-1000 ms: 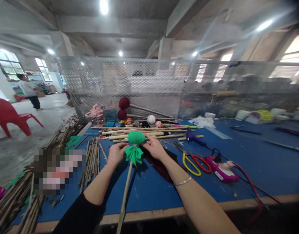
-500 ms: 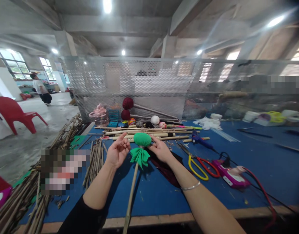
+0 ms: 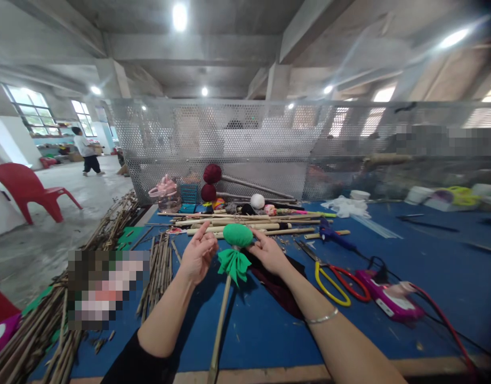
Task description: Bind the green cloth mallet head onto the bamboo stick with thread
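A stick with a rounded head wrapped in green cloth (image 3: 237, 234) stands tilted before me. Below the head its neck is bound, and the cloth's loose ends flare out like a frill. The pale stick (image 3: 221, 330) runs down past the table's front edge. My right hand (image 3: 269, 255) is closed at the right of the neck, its fingertips partly hidden behind the head. To the left of the head, apart from it, is my left hand (image 3: 199, 253), index finger raised and other fingers curled toward the thumb; anything pinched there is too small to see. Dark maroon cloth (image 3: 277, 290) lies under my right forearm.
Scissors (image 3: 333, 280), a blue glue gun (image 3: 335, 234) and a magenta power strip (image 3: 389, 298) lie to the right. Bundled twigs (image 3: 159, 272) are at left. Sticks and maroon-headed mallets (image 3: 212, 173) lie before a perforated metal screen (image 3: 169, 128). A person (image 3: 86, 152) walks far left.
The view has shifted slightly, so the table sits lower and further right. My left fingers have curled in more. The green-headed stick stays between my hands. The distant person has moved right.
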A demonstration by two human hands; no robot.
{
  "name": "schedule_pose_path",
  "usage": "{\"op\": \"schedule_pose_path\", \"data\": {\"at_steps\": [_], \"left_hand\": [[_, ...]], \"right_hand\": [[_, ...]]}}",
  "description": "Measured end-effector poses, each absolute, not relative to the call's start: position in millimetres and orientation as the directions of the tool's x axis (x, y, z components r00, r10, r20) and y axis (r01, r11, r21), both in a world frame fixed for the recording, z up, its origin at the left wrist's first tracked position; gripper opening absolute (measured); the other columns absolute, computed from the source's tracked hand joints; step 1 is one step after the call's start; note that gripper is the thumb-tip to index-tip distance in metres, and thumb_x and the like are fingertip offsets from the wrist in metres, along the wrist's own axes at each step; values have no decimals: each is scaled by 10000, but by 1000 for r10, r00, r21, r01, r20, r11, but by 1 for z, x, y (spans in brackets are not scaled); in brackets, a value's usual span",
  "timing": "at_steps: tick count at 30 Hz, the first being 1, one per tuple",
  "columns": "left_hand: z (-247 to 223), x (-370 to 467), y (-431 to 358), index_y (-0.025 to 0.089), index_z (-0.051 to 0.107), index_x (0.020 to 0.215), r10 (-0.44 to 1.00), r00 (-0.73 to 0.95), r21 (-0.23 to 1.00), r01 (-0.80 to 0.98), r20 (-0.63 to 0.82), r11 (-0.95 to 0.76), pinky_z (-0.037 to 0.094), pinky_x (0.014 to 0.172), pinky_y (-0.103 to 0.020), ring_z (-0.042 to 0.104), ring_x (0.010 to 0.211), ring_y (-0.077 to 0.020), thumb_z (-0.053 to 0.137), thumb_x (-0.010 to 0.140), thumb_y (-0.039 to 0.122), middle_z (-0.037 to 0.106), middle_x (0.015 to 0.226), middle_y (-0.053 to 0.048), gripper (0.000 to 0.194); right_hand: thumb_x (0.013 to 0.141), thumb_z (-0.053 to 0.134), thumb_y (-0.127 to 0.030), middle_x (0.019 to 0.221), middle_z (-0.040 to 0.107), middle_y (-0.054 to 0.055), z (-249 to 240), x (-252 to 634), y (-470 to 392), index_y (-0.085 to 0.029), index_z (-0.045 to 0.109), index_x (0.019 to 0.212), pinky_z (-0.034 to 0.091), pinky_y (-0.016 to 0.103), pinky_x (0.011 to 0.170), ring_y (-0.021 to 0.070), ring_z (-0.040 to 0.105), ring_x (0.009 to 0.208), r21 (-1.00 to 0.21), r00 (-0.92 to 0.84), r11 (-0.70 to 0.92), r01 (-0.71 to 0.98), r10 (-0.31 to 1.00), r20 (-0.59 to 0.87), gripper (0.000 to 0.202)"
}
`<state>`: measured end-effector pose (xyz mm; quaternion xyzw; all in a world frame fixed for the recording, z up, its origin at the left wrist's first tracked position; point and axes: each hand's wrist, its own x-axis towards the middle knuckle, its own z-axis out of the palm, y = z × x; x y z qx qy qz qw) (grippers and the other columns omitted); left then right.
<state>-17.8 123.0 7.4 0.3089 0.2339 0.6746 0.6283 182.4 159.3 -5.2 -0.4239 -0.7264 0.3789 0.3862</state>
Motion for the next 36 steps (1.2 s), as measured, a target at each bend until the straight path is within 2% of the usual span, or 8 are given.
{"op": "schedule_pose_path", "data": {"at_steps": [7,10,13,20,25,28,33,36], "left_hand": [[-8,-15,133,163,589,974,988,-121,864,-484,94,-141,375,506,-160,471,496,-38,752,565,254,507,584,60,450],[-15,-14,134,135,601,845,985,-151,935,-330,80,-126,335,462,-163,417,459,-37,732,578,342,485,552,56,363],[-19,-13,134,131,603,831,982,-172,962,-244,82,-123,338,473,-173,414,480,-49,682,622,377,485,576,44,333],[-20,-8,131,181,578,923,980,-189,970,-221,57,-99,312,472,-169,401,503,-59,544,658,228,459,643,43,272],[-23,-6,130,165,584,850,957,-198,973,-53,212,-226,301,493,-178,377,514,-65,501,602,125,438,621,45,264],[-21,-5,126,152,571,823,954,-204,975,9,221,-224,283,480,-186,363,507,-67,496,605,122,448,627,37,232],[-18,-4,123,151,556,880,943,-211,967,53,256,-251,320,540,-197,399,575,-87,486,713,223,474,680,13,195],[-17,-3,122,163,553,878,953,-183,969,107,241,-225,327,553,-195,397,590,-92,492,681,166,459,674,21,205]], "right_hand": [[744,501,-264,472,282,-87,-1,186,159,-104,448,1217,202,209,438,85,272,433,-829,-304,361,426,921,245,503],[742,494,-249,468,285,-86,3,186,156,-105,448,1221,211,215,447,92,289,436,-802,-290,371,467,922,257,502],[740,487,-244,464,294,-83,6,184,154,-101,450,1216,221,222,453,99,306,436,-793,-287,367,487,924,251,498],[740,484,-240,468,304,-83,2,181,153,-104,458,1198,233,229,461,105,321,440,-781,-301,384,493,917,261,478],[746,475,-245,472,311,-80,-1,182,155,-102,454,1198,233,233,461,110,333,444,-775,-297,380,505,919,258,475],[745,476,-251,470,310,-80,-3,183,157,-101,450,1202,231,236,462,113,335,443,-776,-301,385,500,917,260,482],[749,475,-253,472,297,-80,-7,184,160,-101,437,1217,220,236,455,114,323,440,-796,-314,379,472,916,250,494],[746,479,-247,484,301,-76,-8,185,160,-116,435,1218,232,237,462,115,330,449,-798,-313,370,476,919,240,491]]}}
